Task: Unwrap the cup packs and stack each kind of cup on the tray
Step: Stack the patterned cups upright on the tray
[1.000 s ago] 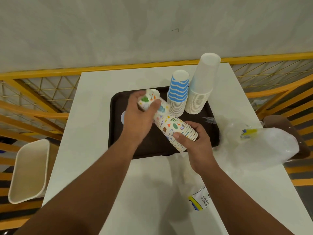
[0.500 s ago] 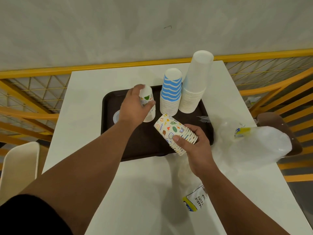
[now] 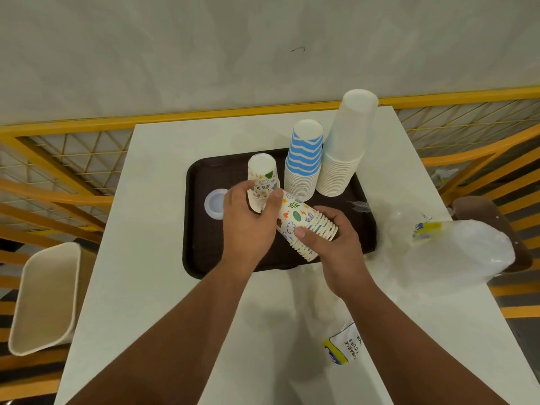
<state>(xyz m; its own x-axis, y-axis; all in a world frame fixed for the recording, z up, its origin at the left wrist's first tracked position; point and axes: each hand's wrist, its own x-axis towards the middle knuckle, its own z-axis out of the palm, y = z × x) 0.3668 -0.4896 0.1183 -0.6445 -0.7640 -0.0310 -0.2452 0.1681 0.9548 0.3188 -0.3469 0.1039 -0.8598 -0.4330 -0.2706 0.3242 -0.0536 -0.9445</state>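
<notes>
- The right hand (image 3: 336, 244), right of centre in the frame, grasps a tilted stack of patterned cups (image 3: 304, 226), thumb over the printed side and fingers curled behind the rims.
- The left hand (image 3: 248, 226), at centre, has its thumb on the narrow end of that tilted stack; its fingers curl toward it, though whether they truly grip it or only touch it is hard to tell from this angle.
- Just above the left hand, a short upside-down pile of patterned cups (image 3: 262, 178) stands on the dark tray (image 3: 198, 247).
- To the right of that pile stand a taller upside-down stack of blue-striped cups (image 3: 304, 159) and, further right, the tallest stack of plain white cups (image 3: 347, 147), both on the tray's upper part.
- A small round translucent lid (image 3: 215, 203) lies on the tray's left part, beside the left hand.
- The tray sits on a white table (image 3: 152, 258).
- Crumpled clear wrapping (image 3: 458, 252) lies at the right edge of the table, and a torn labelled wrapper (image 3: 344, 344) lies lower, between the forearms and the right edge.
- A cream bin (image 3: 46, 296) stands at lower left, off the table.
</notes>
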